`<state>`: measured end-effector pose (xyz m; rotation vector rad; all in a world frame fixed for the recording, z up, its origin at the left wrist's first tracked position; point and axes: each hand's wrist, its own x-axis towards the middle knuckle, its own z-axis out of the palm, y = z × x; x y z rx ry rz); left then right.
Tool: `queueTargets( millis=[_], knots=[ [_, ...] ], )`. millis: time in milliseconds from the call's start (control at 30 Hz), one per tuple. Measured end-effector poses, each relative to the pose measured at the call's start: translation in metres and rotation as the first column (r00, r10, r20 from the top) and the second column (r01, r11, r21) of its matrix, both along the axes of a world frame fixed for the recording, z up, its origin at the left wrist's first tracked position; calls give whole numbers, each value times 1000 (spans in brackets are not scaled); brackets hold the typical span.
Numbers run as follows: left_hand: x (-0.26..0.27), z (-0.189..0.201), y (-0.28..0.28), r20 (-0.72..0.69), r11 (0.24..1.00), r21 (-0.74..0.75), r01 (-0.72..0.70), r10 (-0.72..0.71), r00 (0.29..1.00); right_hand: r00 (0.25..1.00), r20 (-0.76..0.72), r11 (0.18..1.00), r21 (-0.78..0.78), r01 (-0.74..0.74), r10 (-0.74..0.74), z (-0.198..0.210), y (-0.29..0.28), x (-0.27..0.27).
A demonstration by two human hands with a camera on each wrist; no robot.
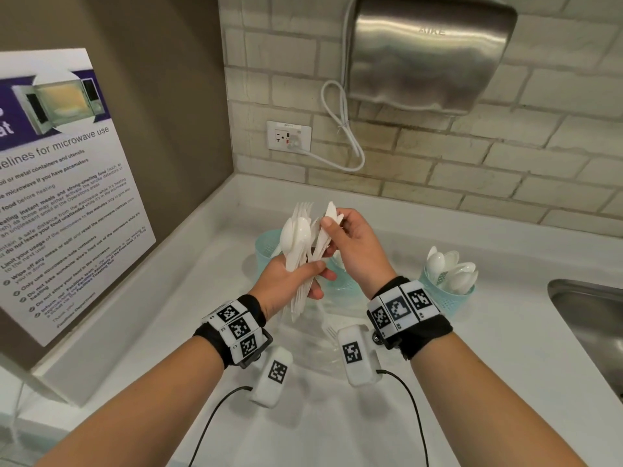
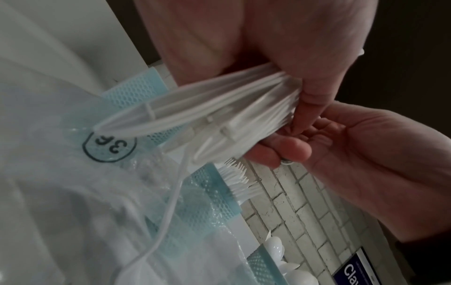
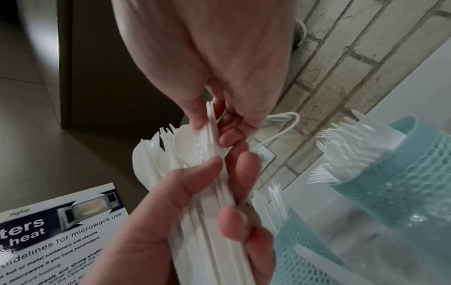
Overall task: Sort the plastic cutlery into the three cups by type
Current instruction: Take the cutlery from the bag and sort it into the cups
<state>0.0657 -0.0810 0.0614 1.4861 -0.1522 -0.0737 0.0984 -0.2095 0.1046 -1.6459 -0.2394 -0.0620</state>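
Note:
My left hand grips a mixed bundle of white plastic cutlery upright above the counter, with spoons, forks and knives fanned at the top. My right hand pinches a single knife at the top of that bundle, thumb and fingers on its blade. Three teal mesh cups stand behind. The left cup is partly hidden and holds knives. The middle cup holds forks. The right cup is full of spoons.
A crumpled clear plastic bag lies on the white counter below my hands. A steel sink opens at the right. A microwave sign leans on the left wall; a hand dryer and its cord hang on the tiles.

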Motion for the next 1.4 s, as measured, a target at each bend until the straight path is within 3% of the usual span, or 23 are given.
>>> queueTargets(
  millis=[200,367,467,600,700,767,933,1000,1067,1133,1267,1400],
  knots=[
    [4,10,10,6,992,-106,-67,68,998,992,1,975,185,122,-124,-3,6,2],
    [9,10,22,18,997,-20,-76,76,997,999,-40,998,-54,-21,19,-12,25,9],
    [13,11,37,-27,984,-78,-163,161,987,999,6,973,-224,-49,52,7,31,16],
    [18,11,62,-35,964,-53,-259,257,966,987,132,973,-200,114,-89,37,36,45],
    [20,9,74,-35,943,-67,-325,324,945,955,243,951,-213,226,-173,35,50,70],
    [20,7,75,-17,931,-42,-362,361,932,972,202,945,-276,173,-119,17,62,81],
    [21,1,70,12,933,2,-361,361,933,998,-70,908,-419,-31,1,-17,78,86],
    [23,1,68,7,935,-5,-355,355,935,998,-59,919,-394,-3,-22,-9,74,77],
    [25,3,65,10,934,-4,-358,358,934,996,53,942,-326,79,-65,3,69,61],
    [29,3,62,23,921,18,-388,388,921,993,114,965,-257,61,-33,15,66,38],
    [36,0,51,85,893,118,-434,426,901,990,-48,952,-273,-140,132,12,66,10],
    [35,0,40,100,910,116,-397,387,916,993,-24,971,-208,-117,114,0,63,11]
  ],
)
